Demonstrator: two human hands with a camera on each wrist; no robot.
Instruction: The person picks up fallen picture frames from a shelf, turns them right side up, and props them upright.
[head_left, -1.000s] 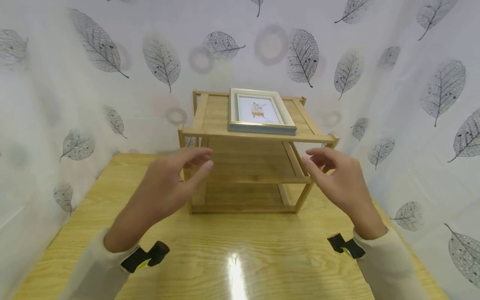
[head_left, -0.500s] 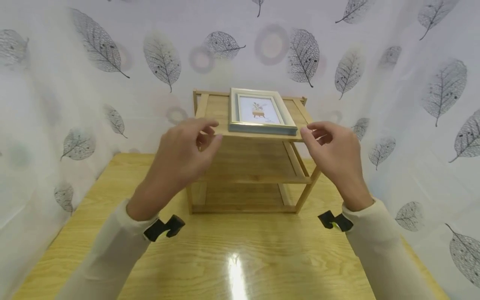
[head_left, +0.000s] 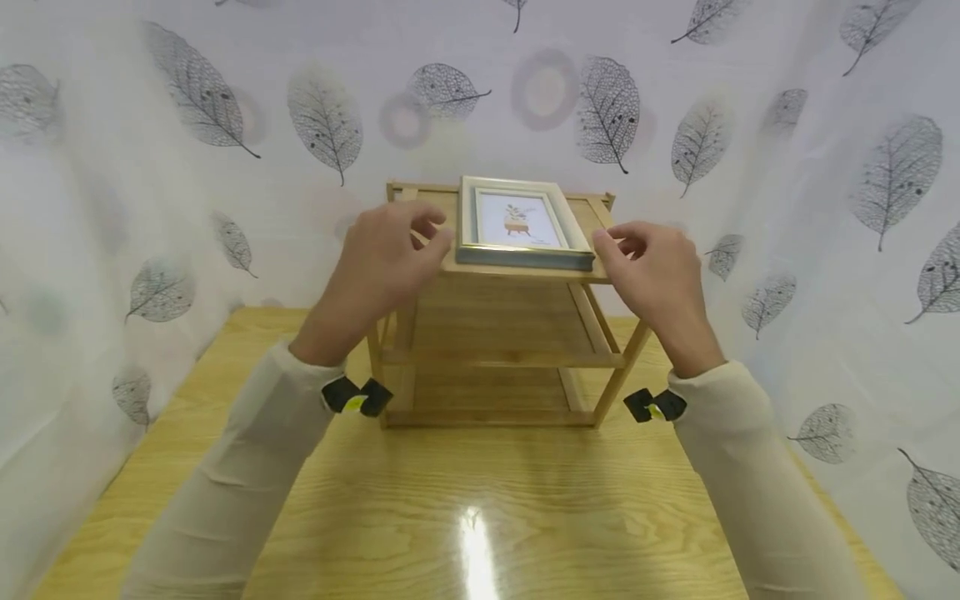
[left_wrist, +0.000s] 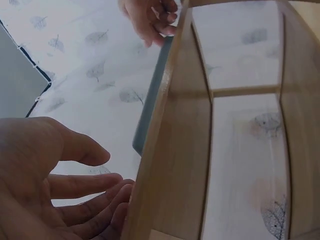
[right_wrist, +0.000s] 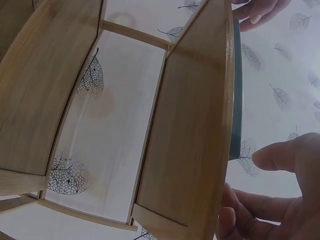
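Cream picture frame (head_left: 517,223), blue-grey sides, lying face up, atop wooden rack (head_left: 498,321)

A pale, translucent sheet (head_left: 480,150) surrounds the back and sides, printed with dark skeleton leaves (head_left: 609,112) and faint blurred rings (head_left: 520,90). The yellowish wood-grained table (head_left: 420,492) carries a bright streak of reflected light (head_left: 477,550). The left wrist view shows a plain grey surface (left_wrist: 14,82) beyond a jagged dark edge.

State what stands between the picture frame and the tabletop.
A three-tier wooden rack, seen in the head view: the picture frame lies on its top, and the rack stands on the tabletop.
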